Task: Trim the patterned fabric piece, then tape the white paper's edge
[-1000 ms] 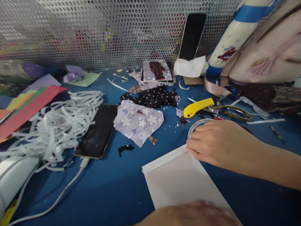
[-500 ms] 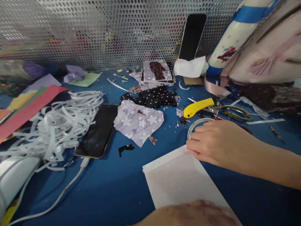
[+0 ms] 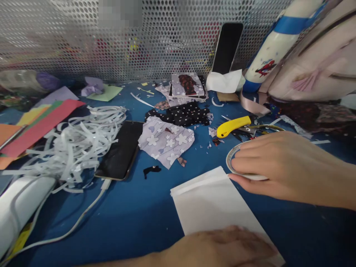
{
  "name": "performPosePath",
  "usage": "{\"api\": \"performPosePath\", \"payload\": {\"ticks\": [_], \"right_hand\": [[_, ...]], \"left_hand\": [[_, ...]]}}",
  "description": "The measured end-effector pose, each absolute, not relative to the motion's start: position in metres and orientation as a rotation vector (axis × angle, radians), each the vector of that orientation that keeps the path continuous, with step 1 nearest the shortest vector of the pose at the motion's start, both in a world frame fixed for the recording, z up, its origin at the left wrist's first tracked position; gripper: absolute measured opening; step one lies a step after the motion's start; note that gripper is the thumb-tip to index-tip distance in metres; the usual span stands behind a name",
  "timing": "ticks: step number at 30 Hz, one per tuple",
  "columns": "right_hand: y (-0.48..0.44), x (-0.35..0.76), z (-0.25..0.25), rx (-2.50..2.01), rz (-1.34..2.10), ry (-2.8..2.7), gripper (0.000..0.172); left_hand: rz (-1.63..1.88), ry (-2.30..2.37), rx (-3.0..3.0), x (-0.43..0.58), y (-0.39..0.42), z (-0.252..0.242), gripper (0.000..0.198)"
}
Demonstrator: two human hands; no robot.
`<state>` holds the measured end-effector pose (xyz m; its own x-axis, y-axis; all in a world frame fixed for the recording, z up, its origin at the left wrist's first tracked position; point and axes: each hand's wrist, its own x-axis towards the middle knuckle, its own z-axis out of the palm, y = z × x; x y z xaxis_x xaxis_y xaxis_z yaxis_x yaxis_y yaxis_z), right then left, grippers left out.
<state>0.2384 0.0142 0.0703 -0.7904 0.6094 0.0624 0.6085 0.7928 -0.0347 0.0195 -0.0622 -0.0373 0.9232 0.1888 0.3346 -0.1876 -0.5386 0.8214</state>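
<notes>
A sheet of white paper (image 3: 214,204) lies at a slant on the blue table, a whitish strip along its far edge. My left hand (image 3: 222,246) rests flat over the near part of the paper, fingers stretched out. To the right of its far corner, my right hand (image 3: 278,167) has its fingers curled into a roll of tape (image 3: 230,157), whose rim shows around them. Just beyond that hand are a yellow-handled cutter (image 3: 233,127) and scissors (image 3: 267,127), partly covered by the hand.
Floral fabric or paper (image 3: 167,141) and black dotted scraps (image 3: 183,114) lie mid-table. At left are a charging phone (image 3: 122,150), shredded white strips (image 3: 75,144), coloured paper (image 3: 47,126) and a white mouse (image 3: 25,207). Behind stand another phone (image 3: 228,48), a bottle (image 3: 269,55) and a bag (image 3: 311,66).
My right hand has moved right, away from the paper's far corner, and the tape roll has shifted slightly right with it. My left hand stays on the paper.
</notes>
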Motion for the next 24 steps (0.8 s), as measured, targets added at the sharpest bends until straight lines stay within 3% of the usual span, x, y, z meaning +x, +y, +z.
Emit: {"api": "performPosePath", "payload": {"ticks": [14, 24], "right_hand": [[0.001, 0.170, 0.127, -0.799, -0.331, -2.835, 0.042], [-0.006, 0.203, 0.107, -1.111, -0.363, -2.685, 0.036]], "left_hand": [[0.441, 0.069, 2.143, 0.014, -0.064, 0.004, 0.050], [0.450, 0.068, 2.159, 0.010, -0.066, 0.007, 0.042]]}}
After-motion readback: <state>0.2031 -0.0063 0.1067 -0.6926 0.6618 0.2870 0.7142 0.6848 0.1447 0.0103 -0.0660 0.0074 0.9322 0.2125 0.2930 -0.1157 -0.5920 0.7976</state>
